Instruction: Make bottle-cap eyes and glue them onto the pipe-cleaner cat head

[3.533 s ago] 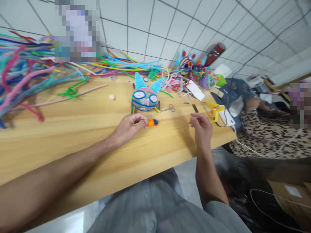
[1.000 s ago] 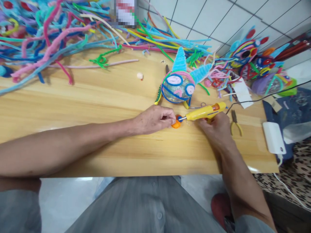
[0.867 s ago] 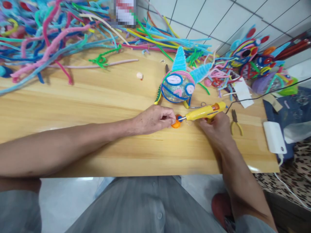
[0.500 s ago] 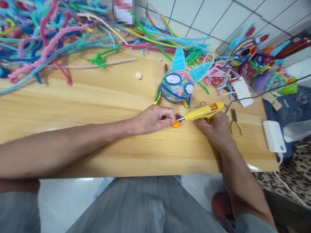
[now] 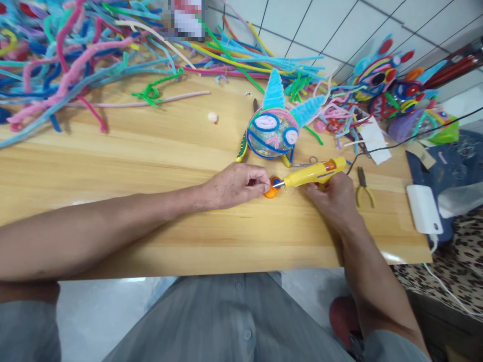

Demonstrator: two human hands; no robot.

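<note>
My right hand point(image 5: 335, 198) is wrapped round a yellow hot glue gun point(image 5: 313, 173), whose metal nozzle points left. The tip meets a small orange and blue coiled pipe-cleaner piece point(image 5: 270, 192). At its left edge the fingers of my left hand point(image 5: 241, 186) are pinched together on this piece, partly covering it. Just beyond my hands stands a clear round figure point(image 5: 272, 136) trimmed with blue pipe cleaner, with two light-blue ears and white eyes. Pliers with green and yellow handles point(image 5: 242, 147) lie partly behind it.
Small pliers point(image 5: 363, 188) and a white power box point(image 5: 424, 208) lie to the right. A black cable point(image 5: 400, 146) runs across there. Loose pipe cleaners point(image 5: 75, 70) heap up at the far left. Finished-looking figures point(image 5: 377, 78) stand at the back right. Scissors point(image 5: 307, 163) lie behind the gun.
The whole view has shifted slightly, with things on the table appearing a little further left. Both hands, the glue gun and the coiled piece keep nearly the same arrangement.
</note>
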